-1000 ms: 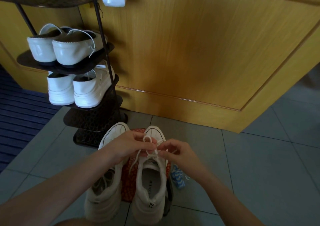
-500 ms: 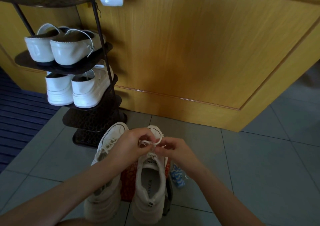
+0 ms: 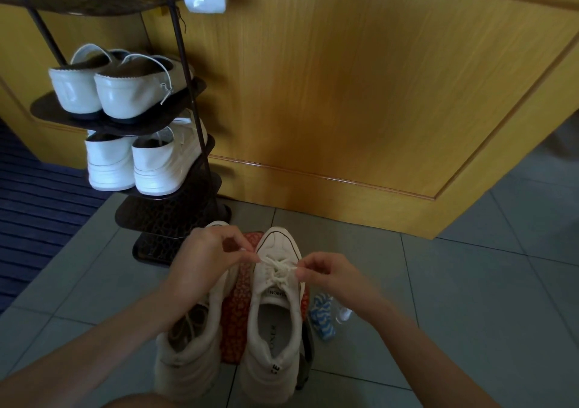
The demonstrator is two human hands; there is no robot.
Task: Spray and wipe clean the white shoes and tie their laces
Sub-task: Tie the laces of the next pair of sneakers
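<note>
Two white sneakers stand side by side on the tiled floor, toes toward the wooden panel. The right sneaker (image 3: 275,323) has its white laces (image 3: 279,267) drawn into a bow across the tongue. My left hand (image 3: 203,260) pinches one lace loop at the left of the bow. My right hand (image 3: 329,274) pinches the other loop at the right, so the laces stretch between both hands. The left sneaker (image 3: 188,354) lies partly under my left forearm, its laces loose inside. An orange patterned cloth (image 3: 236,317) lies under and between the shoes.
A dark metal shoe rack (image 3: 175,213) stands at the left with two pairs of white shoes on its shelves. A blue-and-white striped cloth (image 3: 321,317) and a small clear bottle (image 3: 344,313) lie right of the sneakers. A wooden panel (image 3: 360,94) rises behind. A blue mat (image 3: 34,207) lies far left.
My hands were close together over the knot; now they have drawn apart sideways, pulling the lace loops out and the bow down onto the shoe.
</note>
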